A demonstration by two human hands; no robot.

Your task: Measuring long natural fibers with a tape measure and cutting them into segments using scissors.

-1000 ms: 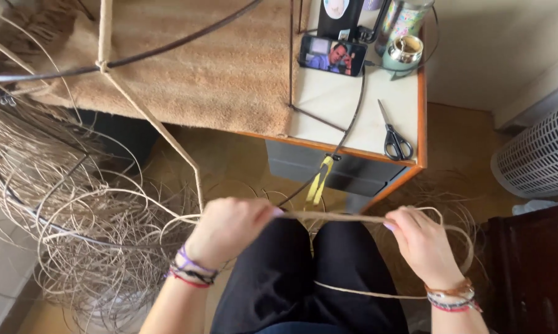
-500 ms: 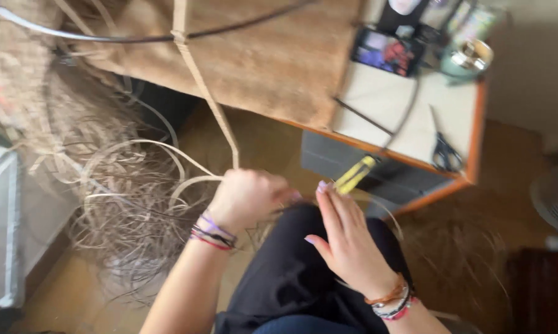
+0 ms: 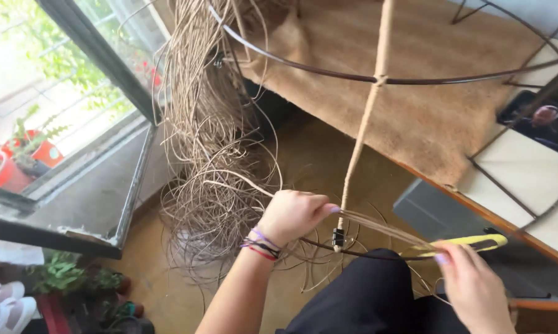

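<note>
Since half a second ago the view has swung left, and the hands have parted. At frame centre the left hand (image 3: pixel 294 214) is clenched around pale rattan strands (image 3: pixel 384 227), which run rightward to the right hand (image 3: pixel 471 286) at lower right. That hand seems to pinch the strands beside a yellow tool (image 3: pixel 471 242). A loose rattan bundle (image 3: pixel 214 179) hangs just left of the left hand.

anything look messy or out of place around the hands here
Yes: a loose tangle of cane strands hangs off the table and sprawls over the floor beside the left hand. The right hand holds a yellow tool. Nothing looks broken or spilled.
</note>
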